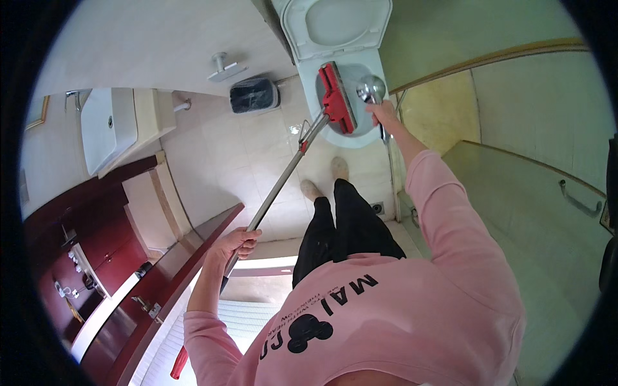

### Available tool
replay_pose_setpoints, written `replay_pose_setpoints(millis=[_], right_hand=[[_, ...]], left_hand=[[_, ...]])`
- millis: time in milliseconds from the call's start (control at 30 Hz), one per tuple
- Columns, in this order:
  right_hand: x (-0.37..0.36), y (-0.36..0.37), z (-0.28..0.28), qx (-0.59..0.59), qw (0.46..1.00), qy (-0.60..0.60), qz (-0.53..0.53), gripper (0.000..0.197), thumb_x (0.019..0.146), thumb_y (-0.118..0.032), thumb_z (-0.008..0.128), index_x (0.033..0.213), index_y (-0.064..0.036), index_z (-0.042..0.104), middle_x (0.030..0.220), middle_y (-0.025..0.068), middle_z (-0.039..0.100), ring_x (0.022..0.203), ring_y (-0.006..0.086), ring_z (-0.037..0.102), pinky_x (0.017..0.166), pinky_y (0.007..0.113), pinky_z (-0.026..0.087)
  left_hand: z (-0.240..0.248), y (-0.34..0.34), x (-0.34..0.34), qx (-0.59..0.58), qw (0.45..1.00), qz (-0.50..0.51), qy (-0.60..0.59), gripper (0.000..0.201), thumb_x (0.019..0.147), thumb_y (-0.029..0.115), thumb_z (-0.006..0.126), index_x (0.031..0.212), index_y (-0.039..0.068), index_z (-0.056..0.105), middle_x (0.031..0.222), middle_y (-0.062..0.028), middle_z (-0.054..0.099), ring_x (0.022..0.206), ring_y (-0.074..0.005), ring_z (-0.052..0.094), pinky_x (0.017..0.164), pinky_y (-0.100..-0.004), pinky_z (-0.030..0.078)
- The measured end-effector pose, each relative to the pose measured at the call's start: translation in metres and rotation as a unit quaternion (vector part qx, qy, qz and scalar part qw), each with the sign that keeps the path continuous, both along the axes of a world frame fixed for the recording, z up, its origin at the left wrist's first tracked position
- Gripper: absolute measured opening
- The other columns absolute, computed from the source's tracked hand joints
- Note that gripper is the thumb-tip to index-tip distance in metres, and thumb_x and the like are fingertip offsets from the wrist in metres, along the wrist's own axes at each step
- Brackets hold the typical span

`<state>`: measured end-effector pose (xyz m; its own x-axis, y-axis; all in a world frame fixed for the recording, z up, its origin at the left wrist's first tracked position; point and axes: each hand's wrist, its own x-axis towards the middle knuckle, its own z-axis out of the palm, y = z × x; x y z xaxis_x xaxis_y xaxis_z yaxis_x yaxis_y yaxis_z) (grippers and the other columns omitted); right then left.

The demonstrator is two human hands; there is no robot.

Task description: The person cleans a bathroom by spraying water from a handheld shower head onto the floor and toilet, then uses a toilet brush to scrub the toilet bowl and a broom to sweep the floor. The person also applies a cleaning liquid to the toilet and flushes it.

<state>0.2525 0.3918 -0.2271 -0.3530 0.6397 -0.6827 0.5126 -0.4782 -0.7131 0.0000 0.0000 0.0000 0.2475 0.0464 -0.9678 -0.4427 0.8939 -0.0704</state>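
Observation:
My left hand [238,246] is closed round the grey metal pole of a sponge mop [283,179]. The pole slants up and away to the red mop head [336,101], which lies across the open bowl of the white toilet [310,80]. In my right hand [385,116] is a chrome shower head [371,88], held over the bowl's right side, just beside the mop head. Its handle shows below my fingers. Whether water runs from it, I cannot tell. The toilet lid [338,22] is raised.
A dark bin [255,95] with a liner stands left of the toilet, below a wall-mounted holder [225,69]. Farther left is a white washbasin [106,128]. A dark red door [212,228] stands at the lower left. Glass panels with a handle [579,199] line the right.

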Motion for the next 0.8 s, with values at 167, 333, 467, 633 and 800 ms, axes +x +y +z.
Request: replay_pose_setpoints(millis=[167,333,467,633,800], right_hand=[[0.028,0.002,-0.016,-0.045,0.993,-0.097,0.054,0.019,0.063,-0.016,0.064,0.064,0.0012,0.054,0.049,0.0075,0.049,0.037,0.0169,0.047,0.036,0.03,0.039],[-0.003,0.045,-0.014,0.002,0.999,-0.022,0.04,0.021,0.062,-0.018,0.064,0.062,0.0006,0.055,0.046,0.0073,0.049,0.037,0.0172,0.048,0.037,0.031,0.04],[-0.019,0.062,-0.008,-0.002,0.999,0.039,0.009,0.023,0.062,-0.019,0.064,0.059,0.0007,0.054,0.047,0.0089,0.05,0.038,0.0189,0.048,0.038,0.031,0.04],[0.011,0.022,-0.017,-0.013,0.994,-0.078,0.08,0.021,0.064,-0.019,0.065,0.059,-0.0017,0.054,0.045,0.0048,0.046,0.037,0.0156,0.047,0.037,0.029,0.039],[0.016,0.016,-0.023,-0.047,0.994,-0.06,0.079,0.023,0.061,-0.018,0.066,0.061,0.0003,0.052,0.049,0.0085,0.049,0.036,0.0176,0.047,0.036,0.03,0.04]], left_hand=[[-0.026,0.003,0.007,0.018,0.999,-0.006,-0.027,0.036,0.082,0.031,0.059,0.06,0.018,0.035,0.046,0.0079,0.03,0.035,-0.0036,0.026,0.032,-0.0222,0.016],[-0.023,0.012,0.008,0.005,1.0,-0.021,0.002,0.028,0.083,0.03,0.058,0.065,0.012,0.046,0.046,0.0082,0.031,0.035,-0.0037,0.026,0.032,-0.0221,0.018],[-0.02,0.01,0.012,0.003,1.0,-0.005,-0.007,0.024,0.081,0.028,0.06,0.068,0.013,0.047,0.047,0.009,0.031,0.036,-0.0028,0.026,0.033,-0.021,0.018],[-0.014,0.006,0.019,0.011,1.0,0.004,0.007,0.023,0.082,0.024,0.06,0.068,0.012,0.046,0.047,0.0079,0.031,0.036,-0.0028,0.026,0.032,-0.0212,0.018],[0.001,0.016,0.048,0.021,0.993,-0.068,0.091,0.021,0.081,0.021,0.059,0.069,0.011,0.045,0.046,0.0068,0.032,0.035,-0.0035,0.027,0.031,-0.0213,0.018]])
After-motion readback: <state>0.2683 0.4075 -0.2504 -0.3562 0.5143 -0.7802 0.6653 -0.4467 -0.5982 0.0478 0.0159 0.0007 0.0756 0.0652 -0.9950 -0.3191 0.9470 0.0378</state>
